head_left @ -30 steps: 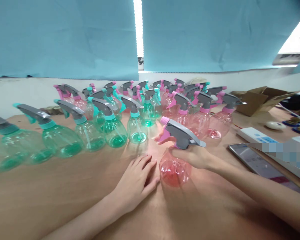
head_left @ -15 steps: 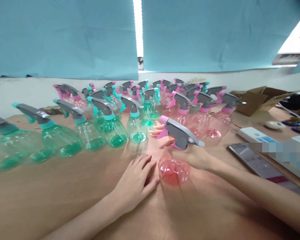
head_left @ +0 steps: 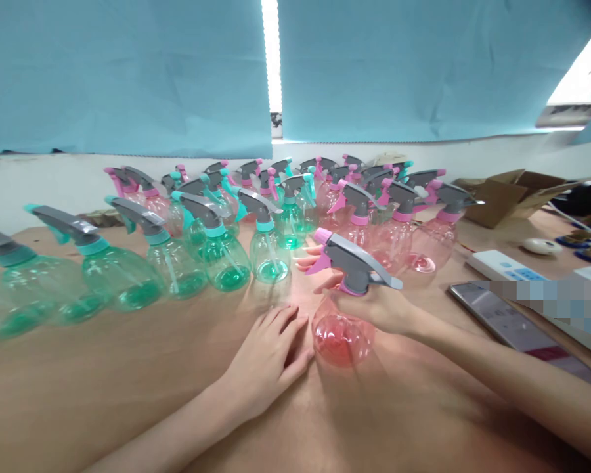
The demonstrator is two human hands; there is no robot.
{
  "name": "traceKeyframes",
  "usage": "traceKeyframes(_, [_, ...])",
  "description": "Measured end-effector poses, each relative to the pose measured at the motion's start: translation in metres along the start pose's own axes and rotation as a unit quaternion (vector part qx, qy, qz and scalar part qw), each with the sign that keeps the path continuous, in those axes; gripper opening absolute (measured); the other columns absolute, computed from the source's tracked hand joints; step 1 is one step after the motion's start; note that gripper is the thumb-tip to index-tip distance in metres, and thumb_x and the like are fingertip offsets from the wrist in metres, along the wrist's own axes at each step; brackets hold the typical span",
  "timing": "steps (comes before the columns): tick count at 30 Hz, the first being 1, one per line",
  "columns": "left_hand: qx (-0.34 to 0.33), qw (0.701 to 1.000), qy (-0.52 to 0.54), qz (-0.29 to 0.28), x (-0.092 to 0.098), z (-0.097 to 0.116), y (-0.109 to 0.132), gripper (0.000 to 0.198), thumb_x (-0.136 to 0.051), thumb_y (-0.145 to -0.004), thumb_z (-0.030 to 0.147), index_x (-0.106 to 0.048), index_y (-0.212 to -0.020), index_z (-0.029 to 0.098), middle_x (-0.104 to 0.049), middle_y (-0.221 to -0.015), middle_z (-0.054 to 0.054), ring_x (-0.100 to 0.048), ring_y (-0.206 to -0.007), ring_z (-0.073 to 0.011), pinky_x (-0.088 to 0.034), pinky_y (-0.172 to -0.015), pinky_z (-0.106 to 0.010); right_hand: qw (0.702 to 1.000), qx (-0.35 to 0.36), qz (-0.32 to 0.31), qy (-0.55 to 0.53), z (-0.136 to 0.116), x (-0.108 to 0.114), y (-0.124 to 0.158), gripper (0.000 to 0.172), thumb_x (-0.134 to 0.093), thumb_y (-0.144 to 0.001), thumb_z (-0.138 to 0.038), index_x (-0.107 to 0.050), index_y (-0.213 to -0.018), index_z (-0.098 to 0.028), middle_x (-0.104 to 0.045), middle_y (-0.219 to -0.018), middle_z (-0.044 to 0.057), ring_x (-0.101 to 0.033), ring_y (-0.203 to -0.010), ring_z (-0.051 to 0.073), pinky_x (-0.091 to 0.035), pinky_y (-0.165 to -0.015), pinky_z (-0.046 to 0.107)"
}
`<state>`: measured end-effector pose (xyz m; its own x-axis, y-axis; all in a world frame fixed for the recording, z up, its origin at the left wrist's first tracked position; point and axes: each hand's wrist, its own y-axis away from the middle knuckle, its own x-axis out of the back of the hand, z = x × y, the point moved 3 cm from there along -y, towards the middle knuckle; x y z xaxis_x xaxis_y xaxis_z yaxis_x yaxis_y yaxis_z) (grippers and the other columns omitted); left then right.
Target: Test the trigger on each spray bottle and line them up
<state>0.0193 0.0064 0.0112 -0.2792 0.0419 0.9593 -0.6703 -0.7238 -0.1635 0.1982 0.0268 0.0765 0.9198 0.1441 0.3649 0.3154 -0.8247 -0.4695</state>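
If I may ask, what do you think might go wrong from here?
1. The right hand is around the neck of the pink spray bottle with some fingers outstretched, so a loose grip might let it tip.
2. The left hand lies on the table close beside the bottle's base, where a shifting bottle could bump it.
3. The phone lies near the right forearm, which might nudge it.

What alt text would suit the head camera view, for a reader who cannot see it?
The right hand holds a pink spray bottle; the left hand lies on the table beside it. Beyond stand green spray bottles and more pink ones; a phone lies at right.
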Motion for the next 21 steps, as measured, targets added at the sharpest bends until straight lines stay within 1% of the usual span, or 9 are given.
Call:
traceKeyframes(2, [0.000, 1.000, 0.000, -0.001, -0.0002, -0.0001, -0.0001, 0.037, -0.049, -0.096, 0.036, -0.054, -0.127, 0.017, -0.051, -0.137, -0.015, -0.044, -0.128, -0.0314, -0.039, -0.103, -0.050, 1.000, 0.007, 0.003, 0.004, 0.0005, 0.0002, 0.0002, 0.050, -0.050, -0.070, -0.016, -0.053, -0.119, -0.023, -0.069, -0.087, 0.002, -0.061, -0.062, 0.017, -0.052, -0.055, 0.032])
traceKeyframes(4, [-0.002, 1.000, 0.000, -0.002, -0.0005, -0.0001, -0.0002, 0.037, -0.049, -0.096, 0.035, -0.054, -0.127, 0.016, -0.050, -0.137, -0.015, -0.044, -0.128, -0.0318, -0.038, -0.103, -0.050, 1.000, 0.012, 0.003, -0.002, 0.0015, 0.0001, -0.0001, 0.048, -0.050, -0.070, -0.015, -0.054, -0.118, -0.023, -0.069, -0.092, 0.003, -0.063, -0.064, 0.017, -0.053, -0.056, 0.032])
traceKeyframes(9, [0.000, 1.000, -0.003, -0.008, -0.0014, -0.0004, -0.0002, 0.038, -0.050, -0.096, 0.036, -0.054, -0.128, 0.016, -0.050, -0.138, -0.015, -0.043, -0.129, -0.0319, -0.038, -0.103, -0.050, 0.999, 0.020, -0.009, -0.035, 0.0036, -0.0013, -0.0018, 0.049, -0.051, -0.073, -0.012, -0.052, -0.121, -0.021, -0.069, -0.098, 0.004, -0.067, -0.072, 0.017, -0.057, -0.064, 0.032])
traceKeyframes(11, [0.002, 1.000, -0.006, -0.011, -0.0018, -0.0008, -0.0002, 0.038, -0.050, -0.096, 0.035, -0.053, -0.129, 0.016, -0.049, -0.139, -0.015, -0.042, -0.129, -0.0317, -0.038, -0.104, -0.050, 0.999, 0.023, -0.009, -0.037, 0.0038, -0.0017, -0.0020, 0.049, -0.051, -0.072, -0.012, -0.052, -0.121, -0.021, -0.069, -0.100, 0.005, -0.067, -0.071, 0.017, -0.057, -0.064, 0.032])
traceKeyframes(13, [0.003, 1.000, -0.007, -0.012, -0.0018, -0.0010, -0.0002, 0.038, -0.049, -0.096, 0.036, -0.053, -0.129, 0.016, -0.049, -0.139, -0.015, -0.042, -0.130, -0.0316, -0.038, -0.104, -0.050, 0.999, 0.018, -0.003, -0.031, 0.0041, -0.0017, -0.0018, 0.048, -0.052, -0.072, -0.013, -0.053, -0.119, -0.020, -0.069, -0.093, 0.004, -0.066, -0.067, 0.018, -0.056, -0.059, 0.032])
traceKeyframes(16, [0.002, 1.000, -0.004, -0.008, -0.0013, -0.0010, -0.0001, 0.038, -0.050, -0.096, 0.036, -0.053, -0.128, 0.016, -0.049, -0.139, -0.015, -0.043, -0.129, -0.0318, -0.038, -0.103, -0.050, 1.000, 0.010, 0.005, -0.021, 0.0045, -0.0012, -0.0012, 0.045, -0.052, -0.071, -0.015, -0.054, -0.116, -0.019, -0.065, -0.074, 0.000, -0.063, -0.060, 0.017, -0.053, -0.054, 0.030])
traceKeyframes(18, [0.001, 1.000, -0.002, -0.005, -0.0010, -0.0008, 0.0002, 0.038, -0.050, -0.096, 0.036, -0.054, -0.128, 0.016, -0.049, -0.138, -0.015, -0.043, -0.129, -0.0318, -0.039, -0.103, -0.050, 1.000, 0.012, 0.005, -0.016, 0.0044, -0.0008, -0.0010, 0.044, -0.051, -0.072, -0.015, -0.054, -0.115, -0.020, -0.064, -0.070, -0.002, -0.061, -0.058, 0.016, -0.052, -0.052, 0.029])
traceKeyframes(19, [0.000, 1.000, -0.002, -0.005, -0.0010, -0.0007, 0.0004, 0.038, -0.050, -0.096, 0.036, -0.054, -0.128, 0.016, -0.050, -0.138, -0.015, -0.043, -0.129, -0.0317, -0.039, -0.103, -0.050, 1.000, 0.015, 0.004, -0.014, 0.0043, -0.0007, -0.0010, 0.044, -0.051, -0.072, -0.014, -0.054, -0.115, -0.021, -0.065, -0.072, -0.002, -0.061, -0.058, 0.015, -0.052, -0.053, 0.029])
traceKeyframes(21, [-0.001, 1.000, -0.004, -0.006, -0.0013, -0.0008, 0.0008, 0.038, -0.050, -0.096, 0.036, -0.054, -0.128, 0.016, -0.049, -0.139, -0.015, -0.042, -0.129, -0.0314, -0.038, -0.104, -0.050, 1.000, 0.021, 0.002, -0.019, 0.0041, -0.0007, -0.0012, 0.046, -0.051, -0.072, -0.013, -0.053, -0.117, -0.022, -0.069, -0.085, 0.001, -0.062, -0.061, 0.015, -0.054, -0.055, 0.029])
